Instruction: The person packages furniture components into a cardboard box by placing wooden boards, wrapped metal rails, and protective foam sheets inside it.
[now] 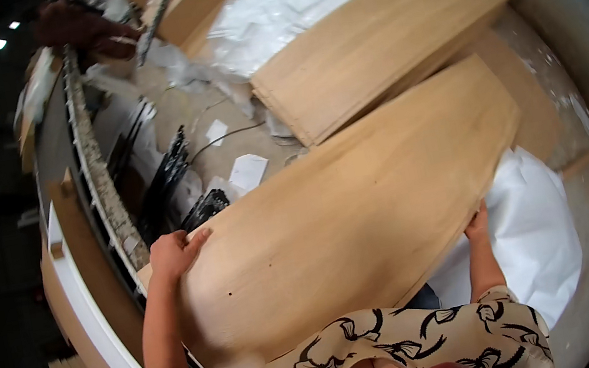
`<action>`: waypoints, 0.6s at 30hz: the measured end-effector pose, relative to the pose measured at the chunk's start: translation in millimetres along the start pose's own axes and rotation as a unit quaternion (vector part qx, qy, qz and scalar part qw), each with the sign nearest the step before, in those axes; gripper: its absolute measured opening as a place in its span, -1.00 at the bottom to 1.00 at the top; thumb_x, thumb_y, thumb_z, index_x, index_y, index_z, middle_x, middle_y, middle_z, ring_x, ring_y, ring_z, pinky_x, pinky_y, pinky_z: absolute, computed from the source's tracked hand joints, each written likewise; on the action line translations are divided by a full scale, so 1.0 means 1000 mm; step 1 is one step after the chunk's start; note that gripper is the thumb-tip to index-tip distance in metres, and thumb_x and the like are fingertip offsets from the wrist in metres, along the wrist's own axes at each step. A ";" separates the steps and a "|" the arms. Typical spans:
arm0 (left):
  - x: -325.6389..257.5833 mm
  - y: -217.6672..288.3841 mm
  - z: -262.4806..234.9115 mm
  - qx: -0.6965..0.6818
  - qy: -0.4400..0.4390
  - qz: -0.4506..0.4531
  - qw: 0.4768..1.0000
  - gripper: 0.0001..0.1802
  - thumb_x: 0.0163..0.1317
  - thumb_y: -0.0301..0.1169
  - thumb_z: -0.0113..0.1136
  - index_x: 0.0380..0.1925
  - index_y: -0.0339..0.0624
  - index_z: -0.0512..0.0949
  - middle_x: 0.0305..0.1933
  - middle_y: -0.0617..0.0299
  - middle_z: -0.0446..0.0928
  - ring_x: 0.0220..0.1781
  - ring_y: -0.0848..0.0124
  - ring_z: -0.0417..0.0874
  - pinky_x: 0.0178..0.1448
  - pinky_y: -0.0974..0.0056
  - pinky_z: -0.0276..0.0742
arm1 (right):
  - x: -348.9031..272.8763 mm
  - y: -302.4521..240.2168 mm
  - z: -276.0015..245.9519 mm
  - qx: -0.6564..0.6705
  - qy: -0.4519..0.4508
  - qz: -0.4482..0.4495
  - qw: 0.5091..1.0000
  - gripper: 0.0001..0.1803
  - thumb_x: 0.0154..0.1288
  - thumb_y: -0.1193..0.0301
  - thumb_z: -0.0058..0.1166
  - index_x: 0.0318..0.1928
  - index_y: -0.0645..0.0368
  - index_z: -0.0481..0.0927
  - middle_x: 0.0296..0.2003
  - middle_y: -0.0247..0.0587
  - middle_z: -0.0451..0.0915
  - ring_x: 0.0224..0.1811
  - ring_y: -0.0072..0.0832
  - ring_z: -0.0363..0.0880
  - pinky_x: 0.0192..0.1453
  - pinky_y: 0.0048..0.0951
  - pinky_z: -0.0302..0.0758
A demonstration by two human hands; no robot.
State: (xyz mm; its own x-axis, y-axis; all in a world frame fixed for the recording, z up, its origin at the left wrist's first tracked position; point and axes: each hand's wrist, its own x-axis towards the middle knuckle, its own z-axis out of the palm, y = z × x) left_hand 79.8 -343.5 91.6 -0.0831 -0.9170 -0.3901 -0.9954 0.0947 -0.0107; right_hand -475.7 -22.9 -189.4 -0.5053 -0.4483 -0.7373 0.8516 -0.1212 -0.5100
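— How far along is the lift? 
— The wooden panel (340, 223) is raised off the floor, carried, not yet set down. 
— Grip? 
— The left hand (175, 252) lies spread on one edge; the right hand (477, 222) curls under the other. 
— Packaging? 
— White plastic wrapping (540, 229) beneath; smaller paper scraps (248, 170) beyond.

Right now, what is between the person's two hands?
In the head view, the big pale wooden board fills the whole stretch: the left hand grips one edge, the right hand the other.
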 end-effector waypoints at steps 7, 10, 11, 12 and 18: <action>-0.045 -0.001 0.005 0.002 0.251 -0.028 0.967 -0.37 0.01 0.17 0.01 -0.84 -0.19 0.51 -0.75 0.03 0.43 -0.62 0.07 0.49 -0.51 0.11 0.36 | 0.047 0.003 -0.018 -0.161 0.074 0.006 0.984 -0.46 0.29 0.09 -0.23 0.16 0.15 0.21 0.10 -0.08 0.34 0.12 -0.20 0.33 0.21 -0.17 0.27; -0.059 0.019 -0.030 -0.009 0.292 0.014 0.956 -0.37 0.03 0.15 0.01 -0.87 -0.19 0.49 -0.77 0.04 0.41 -0.65 0.08 0.47 -0.55 0.12 0.34 | 0.057 -0.006 -0.056 -0.238 -0.003 -0.045 0.970 -0.48 0.27 0.09 -0.23 0.14 0.13 0.25 0.10 -0.10 0.34 0.11 -0.21 0.35 0.17 -0.13 0.31; -0.065 0.016 -0.040 -0.010 0.309 0.017 0.951 -0.37 0.03 0.15 0.02 -0.87 -0.19 0.48 -0.79 0.05 0.40 -0.66 0.09 0.46 -0.56 0.13 0.33 | 0.052 -0.003 -0.066 -0.301 -0.081 -0.100 0.945 -0.48 0.26 0.08 -0.25 0.13 0.12 0.27 0.10 -0.11 0.35 0.09 -0.22 0.36 0.15 -0.12 0.32; -0.077 0.005 -0.047 -0.011 0.317 0.016 0.948 -0.37 0.01 0.15 0.04 -0.88 -0.19 0.47 -0.81 0.06 0.38 -0.68 0.09 0.44 -0.56 0.14 0.32 | 0.043 0.003 -0.065 -0.299 -0.089 -0.090 0.946 -0.48 0.26 0.08 -0.26 0.12 0.12 0.27 0.09 -0.11 0.36 0.09 -0.22 0.36 0.15 -0.12 0.33; -0.154 -0.036 -0.109 -0.005 0.431 0.042 0.901 -0.40 -0.03 0.07 0.16 -0.94 -0.18 0.37 -0.85 0.10 0.32 -0.75 0.12 0.36 -0.63 0.18 0.23 | -0.022 0.015 0.009 -0.193 -0.023 0.010 0.981 -0.49 0.24 0.09 -0.31 0.10 0.10 0.30 0.07 -0.15 0.38 0.07 -0.22 0.38 0.12 -0.11 0.35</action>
State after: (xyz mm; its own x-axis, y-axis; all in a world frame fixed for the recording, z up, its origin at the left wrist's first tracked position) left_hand 123.1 -248.0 252.1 -0.1591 -0.8676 0.4711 -0.9841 0.1778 -0.0049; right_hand -450.6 -22.8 -176.4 -0.4756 -0.4872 -0.7324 0.7407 0.2273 -0.6322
